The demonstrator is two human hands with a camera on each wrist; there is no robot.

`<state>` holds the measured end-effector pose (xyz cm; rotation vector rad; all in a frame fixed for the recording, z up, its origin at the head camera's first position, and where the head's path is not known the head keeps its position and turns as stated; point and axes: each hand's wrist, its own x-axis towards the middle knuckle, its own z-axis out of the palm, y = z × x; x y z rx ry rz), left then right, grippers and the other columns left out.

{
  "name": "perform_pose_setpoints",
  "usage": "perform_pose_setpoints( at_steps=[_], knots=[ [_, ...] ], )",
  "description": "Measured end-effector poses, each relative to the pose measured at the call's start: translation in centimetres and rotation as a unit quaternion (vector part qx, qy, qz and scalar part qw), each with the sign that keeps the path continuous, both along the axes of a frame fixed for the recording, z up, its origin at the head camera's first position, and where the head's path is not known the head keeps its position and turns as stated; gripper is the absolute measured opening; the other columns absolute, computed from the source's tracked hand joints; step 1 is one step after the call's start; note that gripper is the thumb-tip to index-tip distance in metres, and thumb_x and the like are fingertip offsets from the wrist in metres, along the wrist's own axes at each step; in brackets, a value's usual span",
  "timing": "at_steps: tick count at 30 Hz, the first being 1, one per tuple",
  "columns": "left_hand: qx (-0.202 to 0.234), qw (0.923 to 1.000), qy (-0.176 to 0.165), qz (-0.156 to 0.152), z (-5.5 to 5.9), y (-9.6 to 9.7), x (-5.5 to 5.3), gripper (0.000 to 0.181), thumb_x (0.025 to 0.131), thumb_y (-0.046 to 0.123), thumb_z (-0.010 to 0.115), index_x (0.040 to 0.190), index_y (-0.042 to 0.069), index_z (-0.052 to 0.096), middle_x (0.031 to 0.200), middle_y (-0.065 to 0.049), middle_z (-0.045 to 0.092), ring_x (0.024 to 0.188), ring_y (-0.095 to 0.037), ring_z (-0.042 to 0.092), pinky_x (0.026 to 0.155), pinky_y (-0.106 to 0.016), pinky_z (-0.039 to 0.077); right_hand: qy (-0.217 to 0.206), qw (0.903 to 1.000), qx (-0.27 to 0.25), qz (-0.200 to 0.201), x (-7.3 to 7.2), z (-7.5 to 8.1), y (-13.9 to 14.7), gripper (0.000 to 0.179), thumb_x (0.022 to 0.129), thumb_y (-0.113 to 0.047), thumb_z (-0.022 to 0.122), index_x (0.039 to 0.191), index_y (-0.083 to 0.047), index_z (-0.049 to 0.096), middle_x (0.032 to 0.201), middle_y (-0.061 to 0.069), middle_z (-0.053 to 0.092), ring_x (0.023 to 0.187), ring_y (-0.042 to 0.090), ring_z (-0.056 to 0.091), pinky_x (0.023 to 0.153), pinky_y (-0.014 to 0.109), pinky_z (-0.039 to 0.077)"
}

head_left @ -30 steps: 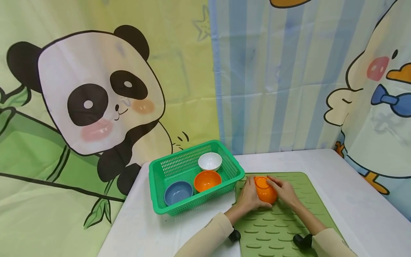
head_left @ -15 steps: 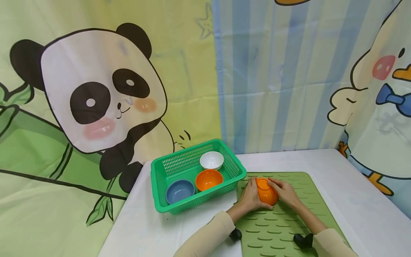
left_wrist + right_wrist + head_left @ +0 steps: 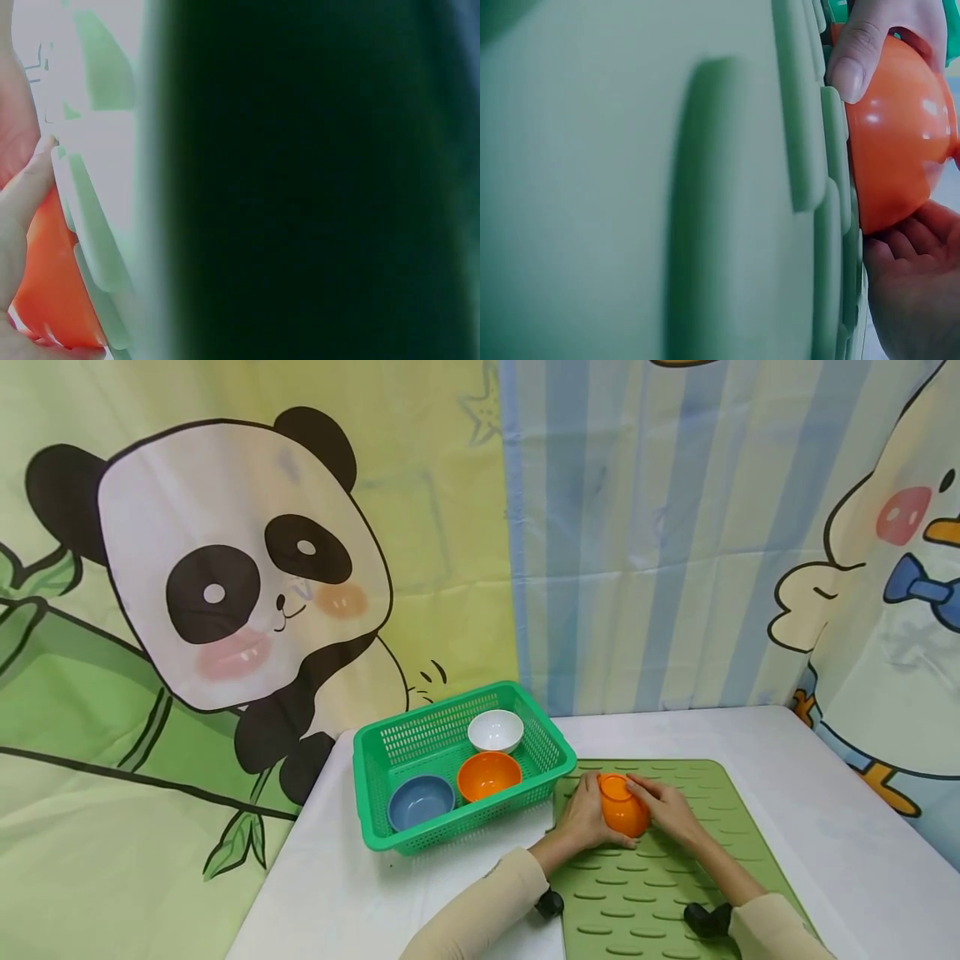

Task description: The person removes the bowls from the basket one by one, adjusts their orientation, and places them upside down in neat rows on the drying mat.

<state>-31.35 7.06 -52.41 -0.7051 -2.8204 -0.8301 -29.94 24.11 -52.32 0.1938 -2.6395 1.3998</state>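
Note:
An orange bowl is upside down on the green ridged mat, its foot ring uppermost. My left hand grips it from the left, with the thumb low along its near side. From the right, my right hand holds the same bowl, fingers reaching towards the foot ring. In the right wrist view the bowl's rim meets the mat, with the left thumb close to that rim. The left wrist view is mostly dark and blurred; part of the orange bowl shows there between the fingers.
Left of the mat stands a green perforated basket. Inside are a blue-grey bowl, another orange bowl and a white bowl. A white cloth covers the table, and printed curtains hang behind it.
The head view has shifted slightly. Both hands stay on the orange bowl with little visible movement, and the bowls in the basket are unchanged.

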Motion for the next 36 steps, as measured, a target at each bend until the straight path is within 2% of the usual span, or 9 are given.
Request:
perform_pose_setpoints(
  at_steps=[5,8,15,24,32,34,36],
  knots=[
    [0.007,0.9999,-0.008,-0.003,-0.1,-0.1,-0.1,0.113,0.046,0.053,0.087,0.134,0.007,0.030,0.118,-0.001,0.042,0.095,-0.011,0.053,0.080,-0.022,0.047,-0.002,0.9999,0.004,0.017,0.1,-0.3,0.1,0.057,0.094,-0.040,0.050,0.135,0.000,0.045,0.128,0.024,0.050,0.110,0.034,0.053,0.085,0.045,0.047],
    [0.008,0.9999,-0.008,-0.003,-0.2,-0.1,-0.1,0.113,0.047,0.053,0.087,0.133,0.007,0.031,0.118,-0.001,0.042,0.095,-0.011,0.053,0.079,-0.021,0.047,-0.004,0.9993,0.020,0.032,0.2,-0.4,0.1,0.065,0.090,-0.040,0.057,0.138,0.001,0.040,0.128,0.026,0.049,0.111,0.036,0.053,0.084,0.043,0.049],
    [0.007,1.0000,-0.002,-0.002,-0.2,-0.1,-0.1,0.114,0.046,0.053,0.087,0.133,0.007,0.031,0.118,-0.002,0.042,0.096,-0.011,0.053,0.080,-0.021,0.047,-0.007,0.9987,0.040,0.029,0.3,-0.5,0.0,0.078,0.081,-0.043,0.068,0.139,0.000,0.038,0.125,0.026,0.050,0.106,0.034,0.055,0.080,0.039,0.051],
    [0.011,0.9999,-0.002,-0.008,-0.2,-0.2,-0.1,0.114,0.047,0.053,0.086,0.134,0.006,0.030,0.119,-0.003,0.042,0.096,-0.013,0.053,0.080,-0.022,0.047,-0.002,0.9989,0.041,0.024,0.4,-0.5,0.0,0.077,0.081,-0.043,0.068,0.138,0.000,0.040,0.124,0.027,0.051,0.104,0.034,0.056,0.078,0.039,0.051],
    [-0.003,0.9996,-0.018,-0.023,0.1,-0.4,-0.2,0.116,0.050,0.054,0.085,0.138,0.007,0.027,0.127,-0.005,0.039,0.101,-0.013,0.052,0.084,-0.024,0.046,0.000,0.9990,0.029,0.032,0.4,-0.6,0.0,0.078,0.081,-0.044,0.067,0.138,0.000,0.039,0.123,0.025,0.053,0.103,0.032,0.057,0.077,0.038,0.051],
    [-0.018,0.9994,-0.008,-0.030,0.4,-0.6,0.0,0.115,0.053,0.056,0.083,0.139,0.006,0.025,0.131,-0.007,0.037,0.105,-0.014,0.050,0.086,-0.025,0.046,-0.003,0.9992,0.023,0.033,0.3,-0.7,0.0,0.077,0.081,-0.044,0.068,0.138,-0.001,0.039,0.123,0.025,0.053,0.103,0.031,0.057,0.077,0.037,0.051],
    [-0.047,0.9981,0.021,-0.033,1.1,-0.7,0.4,0.113,0.058,0.058,0.079,0.141,0.004,0.025,0.135,-0.009,0.034,0.110,-0.016,0.048,0.087,-0.025,0.046,-0.003,0.9991,0.017,0.038,0.3,-0.7,0.1,0.077,0.082,-0.042,0.068,0.139,0.000,0.039,0.123,0.025,0.052,0.103,0.032,0.057,0.076,0.035,0.052]
  ],
)
